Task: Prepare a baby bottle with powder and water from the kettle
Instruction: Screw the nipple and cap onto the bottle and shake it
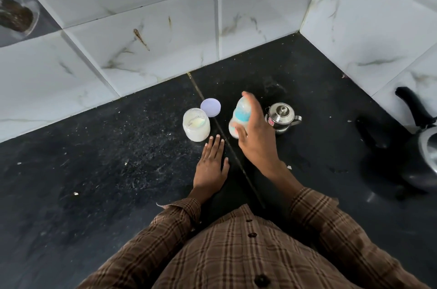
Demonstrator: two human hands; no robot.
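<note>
Right hand (254,137) grip closed around blurred, seemingly tilted baby bottle (241,114) | left hand (211,165) flat, holding nothing

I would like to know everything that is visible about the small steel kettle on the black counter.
The small shiny steel kettle stands upright on the black stone counter, near the corner of the white marble-look tiled walls. It has a rounded polished body, a lid that sits closed with a small knob on top, a part that sticks out to the right, and a red and white sticker on its left side. The right hand, which holds the baby bottle, is just to its left; whether it touches the kettle cannot be told.
</note>
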